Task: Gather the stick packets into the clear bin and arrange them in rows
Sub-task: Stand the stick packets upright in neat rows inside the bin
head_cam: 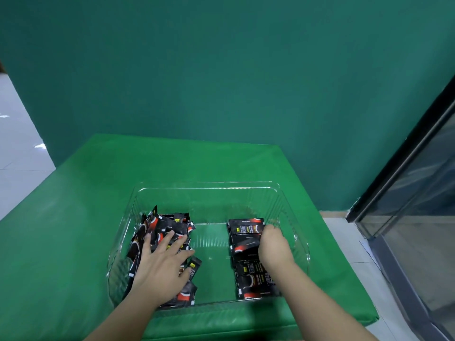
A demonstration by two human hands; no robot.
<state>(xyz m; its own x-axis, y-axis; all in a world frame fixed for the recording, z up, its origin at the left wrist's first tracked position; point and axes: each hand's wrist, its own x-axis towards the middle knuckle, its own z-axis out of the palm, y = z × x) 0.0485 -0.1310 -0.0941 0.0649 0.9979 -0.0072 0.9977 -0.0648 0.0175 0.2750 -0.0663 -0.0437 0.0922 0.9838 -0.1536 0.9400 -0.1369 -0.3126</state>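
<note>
Packets, black with red and white marks, all lie inside the bin (208,193), in two groups, and none shows on the tabletop (73,217) around it. Under the left hand (162,267) sits the loose pile (167,226), packets crossing one another at odd angles and some leaning against the bin's left wall. The left hand's grip is open: its fingers (170,238) lie straight and spread flat on top of the pile, seemingly to hold it down or to draw a few packets out for sorting. Between the two hands the bin floor is bare, probably room kept for the next row. Under and just left of the right hand (273,249) runs the finished row (248,257), packets laid crosswise one after another from the far end toward the near wall. The right hand's grip is curled at the row's right edge; it appears to be squaring the ends, though whether it pinches a packet I cannot tell, since its fingertips are hidden. Each packet carries a small yellow tag and white lettering, too small and blurred to read, so no brand can be named. By this look, gathering is done and about half remains to be arranged.
</note>
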